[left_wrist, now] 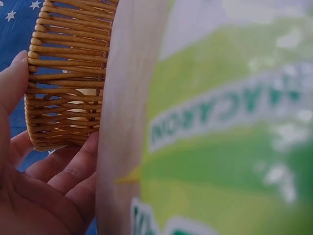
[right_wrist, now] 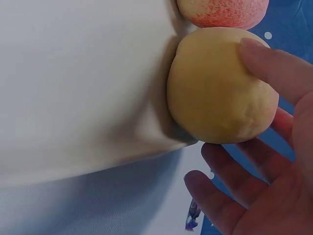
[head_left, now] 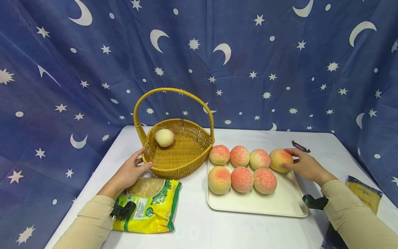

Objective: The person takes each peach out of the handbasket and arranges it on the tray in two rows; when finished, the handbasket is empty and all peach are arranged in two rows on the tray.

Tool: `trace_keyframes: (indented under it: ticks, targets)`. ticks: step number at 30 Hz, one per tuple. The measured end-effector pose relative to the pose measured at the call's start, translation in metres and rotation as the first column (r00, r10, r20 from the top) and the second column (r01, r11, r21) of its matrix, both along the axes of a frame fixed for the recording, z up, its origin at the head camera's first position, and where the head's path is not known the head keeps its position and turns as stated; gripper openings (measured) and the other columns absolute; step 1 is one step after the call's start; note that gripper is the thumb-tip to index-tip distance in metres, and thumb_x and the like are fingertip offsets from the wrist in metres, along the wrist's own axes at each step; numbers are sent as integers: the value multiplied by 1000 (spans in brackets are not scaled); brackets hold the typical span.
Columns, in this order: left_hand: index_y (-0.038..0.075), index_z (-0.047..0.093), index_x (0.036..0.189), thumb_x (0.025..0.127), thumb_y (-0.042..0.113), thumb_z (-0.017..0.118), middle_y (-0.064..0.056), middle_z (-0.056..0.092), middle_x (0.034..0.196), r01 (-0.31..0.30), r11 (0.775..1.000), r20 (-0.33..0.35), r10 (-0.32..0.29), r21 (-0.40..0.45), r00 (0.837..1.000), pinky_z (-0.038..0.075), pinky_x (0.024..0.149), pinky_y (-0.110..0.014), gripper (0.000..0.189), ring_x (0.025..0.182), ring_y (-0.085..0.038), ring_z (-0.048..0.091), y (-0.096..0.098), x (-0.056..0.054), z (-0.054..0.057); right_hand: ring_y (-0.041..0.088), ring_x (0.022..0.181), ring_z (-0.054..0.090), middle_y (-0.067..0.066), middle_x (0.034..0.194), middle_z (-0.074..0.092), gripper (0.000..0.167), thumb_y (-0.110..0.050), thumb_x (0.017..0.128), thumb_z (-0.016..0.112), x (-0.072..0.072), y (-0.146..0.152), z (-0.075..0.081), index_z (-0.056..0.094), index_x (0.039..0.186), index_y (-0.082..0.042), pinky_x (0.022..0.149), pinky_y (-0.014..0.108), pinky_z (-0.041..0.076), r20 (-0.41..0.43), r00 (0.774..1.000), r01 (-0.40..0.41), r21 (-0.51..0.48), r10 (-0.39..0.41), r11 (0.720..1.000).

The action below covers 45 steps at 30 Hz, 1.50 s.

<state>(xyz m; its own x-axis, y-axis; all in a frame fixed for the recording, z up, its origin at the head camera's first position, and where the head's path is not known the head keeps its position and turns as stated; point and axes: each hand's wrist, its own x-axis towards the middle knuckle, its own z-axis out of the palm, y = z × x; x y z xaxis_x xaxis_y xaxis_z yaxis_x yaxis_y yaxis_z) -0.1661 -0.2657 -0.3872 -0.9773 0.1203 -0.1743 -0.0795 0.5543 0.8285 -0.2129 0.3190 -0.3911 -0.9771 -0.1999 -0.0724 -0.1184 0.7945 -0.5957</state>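
Observation:
My left hand (head_left: 130,172) holds the front left side of a wicker basket (head_left: 181,172), thumb and fingers spread around its woven wall (left_wrist: 68,73). One pale peach (head_left: 164,138) lies inside the basket. At the back right corner of a cream tray (head_left: 258,206), my right hand (head_left: 307,166) grips a yellow-orange peach (head_left: 281,160) between thumb and index finger. Seen from the right wrist, the thumb lies across this peach (right_wrist: 220,88) while the lower fingers are spread apart. Several red-speckled peaches (head_left: 242,179) stand beside it in two rows on the tray.
A yellow and green macaroni bag (head_left: 155,214) lies under my left wrist, in front of the basket. Behind the right hand is a small purple wrapped candy (head_left: 300,146). Another yellow packet (head_left: 364,195) lies by my right forearm. A blue star-patterned curtain (head_left: 242,93) hangs behind the table.

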Motion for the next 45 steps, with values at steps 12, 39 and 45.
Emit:
trace_keyframes:
  ticks: [12, 39, 45]
  targets:
    - [14, 6, 163, 100, 50, 58, -35, 22, 156, 6, 1000, -10, -6, 4, 1000, 29, 110, -64, 90, 144, -48, 24, -2, -2, -2, 56, 118, 51, 38, 144, 40, 85, -36, 93, 74, 0, 0, 0, 33, 147, 13, 93, 63, 46, -11, 1000, -19, 14, 20, 1000]
    - [13, 6, 163, 101, 46, 59, -34, 26, 155, -4, 1000, -6, 4, 1, 1000, 31, 110, -62, 88, 142, -47, 29, 0, -1, -1, 49, 129, 45, 29, 148, 42, 80, -31, 90, 77, 11, -61, 54, 37, 153, -1, 102, 64, 39, -133, 984, -120, -32, 115, 992]
    - [14, 6, 163, 101, 45, 59, -34, 27, 155, -7, 1000, -3, 7, -6, 1000, 31, 110, -62, 87, 142, -47, 30, 0, 0, -1, 49, 121, 52, 27, 144, 47, 77, -30, 90, 78, 13, -84, 54, 41, 151, -3, 101, 62, 41, -167, 972, -182, -76, 167, 980]
